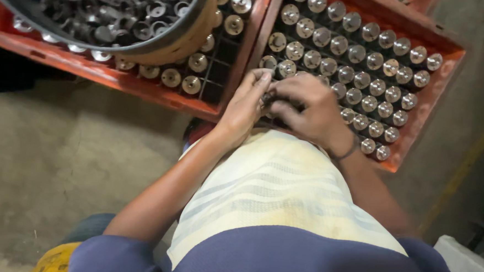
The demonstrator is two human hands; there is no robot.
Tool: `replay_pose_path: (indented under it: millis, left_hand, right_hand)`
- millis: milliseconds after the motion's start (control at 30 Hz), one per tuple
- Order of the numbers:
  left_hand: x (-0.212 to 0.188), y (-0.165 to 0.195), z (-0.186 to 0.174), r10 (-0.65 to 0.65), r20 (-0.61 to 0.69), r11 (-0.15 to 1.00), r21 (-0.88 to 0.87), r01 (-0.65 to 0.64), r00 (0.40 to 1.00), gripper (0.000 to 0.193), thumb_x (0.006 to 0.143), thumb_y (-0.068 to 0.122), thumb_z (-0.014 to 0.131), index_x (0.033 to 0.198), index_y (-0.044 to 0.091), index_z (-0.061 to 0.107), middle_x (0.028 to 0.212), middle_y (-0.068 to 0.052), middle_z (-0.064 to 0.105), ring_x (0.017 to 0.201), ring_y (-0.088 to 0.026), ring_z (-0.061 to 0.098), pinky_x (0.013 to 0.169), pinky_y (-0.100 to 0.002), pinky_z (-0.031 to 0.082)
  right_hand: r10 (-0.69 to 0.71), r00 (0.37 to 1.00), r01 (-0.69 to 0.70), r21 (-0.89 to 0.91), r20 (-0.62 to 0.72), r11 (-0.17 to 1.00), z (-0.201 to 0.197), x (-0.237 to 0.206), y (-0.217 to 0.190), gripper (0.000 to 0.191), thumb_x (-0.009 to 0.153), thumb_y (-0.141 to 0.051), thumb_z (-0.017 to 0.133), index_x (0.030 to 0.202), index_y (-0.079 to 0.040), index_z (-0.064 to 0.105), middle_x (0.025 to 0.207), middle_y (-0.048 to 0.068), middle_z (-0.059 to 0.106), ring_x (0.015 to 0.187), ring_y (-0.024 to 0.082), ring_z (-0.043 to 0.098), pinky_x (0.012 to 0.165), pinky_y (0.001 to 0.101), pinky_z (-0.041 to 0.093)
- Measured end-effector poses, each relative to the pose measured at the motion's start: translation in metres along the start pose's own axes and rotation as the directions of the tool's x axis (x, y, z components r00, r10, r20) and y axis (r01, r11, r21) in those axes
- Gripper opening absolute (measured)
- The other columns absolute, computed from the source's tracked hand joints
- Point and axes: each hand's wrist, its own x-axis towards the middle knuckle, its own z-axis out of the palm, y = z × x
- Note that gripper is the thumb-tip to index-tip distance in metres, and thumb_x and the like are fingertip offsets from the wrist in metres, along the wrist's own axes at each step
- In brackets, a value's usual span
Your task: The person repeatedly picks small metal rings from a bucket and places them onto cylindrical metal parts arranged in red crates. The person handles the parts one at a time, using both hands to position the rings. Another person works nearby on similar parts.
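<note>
Metal part (pixel 270 98), seemingly pinched between left hand (pixel 244 106), right hand (pixel 308 109); red crate (pixel 420 112)

Right crate (pixel 447 69): ahead of me, metal cylinders (pixel 362 62) standing in its grid.
Left crate (pixel 145 87): beside it, touching.
Basin (pixel 120 44): on left crate, small parts (pixel 110 7) inside.

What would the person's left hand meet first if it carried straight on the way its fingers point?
The left hand points up the picture, towards the far side of the right crate. Its fingertips already sit beside the round metal parts standing in the grid, so it would probably meet those first; depth is unclear.
</note>
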Motion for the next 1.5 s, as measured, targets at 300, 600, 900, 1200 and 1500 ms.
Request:
replay_pose_path:
  millis: [300, 600, 900, 1200, 1500]
  left_hand:
    - [-0.007, 0.001, 0.001, 0.125, 0.02, 0.951, 0.284, -0.126, 0.992, 0.04, 0.101, 0.023, 0.062, 0.134, 0.01, 0.044, 0.109, 0.0, 0.062, 0.092, -0.007, 0.064, 0.074, -0.021, 0.053]
    - [-0.018, 0.018, 0.001, 0.15, 0.068, 0.884, 0.438, -0.164, 0.986, 0.019, 0.101, 0.018, 0.066, 0.115, 0.006, 0.061, 0.1, 0.002, 0.066, 0.088, -0.004, 0.06, 0.073, -0.021, 0.048]
    - [-0.026, 0.027, 0.024, 0.169, 0.15, 0.878, 0.426, -0.218, 0.974, 0.014, 0.102, 0.013, 0.066, 0.112, 0.003, 0.063, 0.097, 0.0, 0.065, 0.088, -0.007, 0.06, 0.079, -0.024, 0.051]
    - [-0.086, 0.15, 0.034, 0.636, 0.363, 0.112, 0.83, -0.547, 0.681, 0.01, 0.106, 0.007, 0.07, 0.112, 0.0, 0.068, 0.1, -0.008, 0.071, 0.09, -0.013, 0.071, 0.076, -0.027, 0.058]
    - [-0.065, 0.247, -0.023, 0.449, 0.322, -0.527, 0.849, -0.044, 0.834, 0.035, 0.094, 0.028, 0.083, 0.113, 0.0, 0.073, 0.092, -0.021, 0.072, 0.078, -0.042, 0.068, 0.065, -0.052, 0.05]
  right_hand:
    - [0.164, 0.983, -0.163, 0.014, -0.078, 0.986, -0.011, 0.017, 0.047, 0.009, 0.1, -0.016, 0.076, 0.1, -0.008, 0.079, 0.097, 0.011, 0.075, 0.085, 0.028, 0.07, 0.076, 0.0396, 0.055]
    - [0.275, 0.944, -0.32, -0.305, -0.182, 0.897, -0.001, 0.044, 0.061, 0.007, 0.091, -0.014, 0.08, 0.098, -0.015, 0.081, 0.1, 0.01, 0.075, 0.088, 0.033, 0.072, 0.076, 0.0427, 0.056]
    - [0.488, 0.863, -0.504, -0.269, -0.129, 0.821, -0.006, 0.047, 0.056, 0.011, 0.092, -0.026, 0.083, 0.099, -0.016, 0.082, 0.086, 0.01, 0.075, 0.076, 0.029, 0.072, 0.07, 0.042, 0.056]
    - [0.34, 0.897, -0.35, 0.017, -0.281, 0.937, -0.014, -0.041, 0.01, 0.012, 0.098, -0.009, 0.078, 0.109, -0.007, 0.077, 0.101, 0.008, 0.076, 0.079, 0.017, 0.069, 0.068, 0.0318, 0.054]
    - [0.414, 0.881, -0.427, -0.008, -0.231, 0.904, -0.007, -0.098, -0.018, 0.011, 0.095, -0.007, 0.077, 0.106, -0.004, 0.076, 0.091, 0.011, 0.072, 0.074, 0.02, 0.068, 0.062, 0.0304, 0.051]
